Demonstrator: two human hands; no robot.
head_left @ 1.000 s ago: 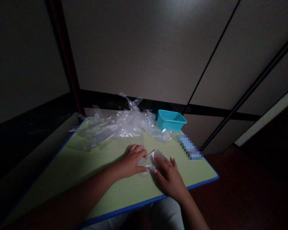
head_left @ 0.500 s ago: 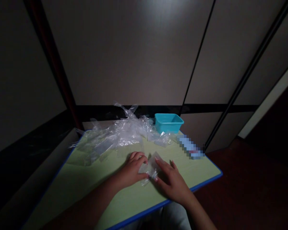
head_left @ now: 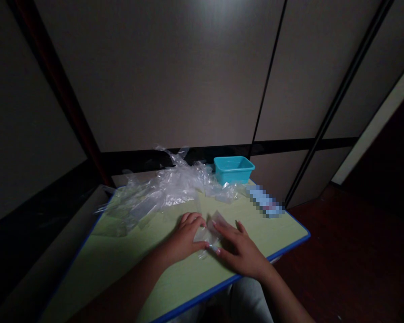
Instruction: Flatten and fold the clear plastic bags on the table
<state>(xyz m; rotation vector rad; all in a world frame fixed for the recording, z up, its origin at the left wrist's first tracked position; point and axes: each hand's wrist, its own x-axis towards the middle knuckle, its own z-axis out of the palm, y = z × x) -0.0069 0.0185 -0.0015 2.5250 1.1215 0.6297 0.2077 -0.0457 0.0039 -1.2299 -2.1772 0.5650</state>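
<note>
A small folded clear plastic bag (head_left: 212, 231) lies on the table between my two hands. My left hand (head_left: 189, 234) has its fingers curled and its thumb stretched along the near side, gripping the left edge of the plastic. On the other side, my right hand (head_left: 239, 249) presses the plastic with its index fingertip, the thumb tip at the lower edge. A heap of crumpled clear plastic bags (head_left: 178, 184) spreads over the back left of the table, beyond my left hand.
A turquoise plastic basket (head_left: 234, 170) stands at the back edge. To its right lies a blurred-out light blue flat item (head_left: 265, 201). The pale green table (head_left: 175, 287) has a blue rim, and cabinet panels (head_left: 175, 89) rise right behind it.
The view has shifted slightly. Both hands stay on the plastic, with its near edge lying a little differently between the thumbs.
</note>
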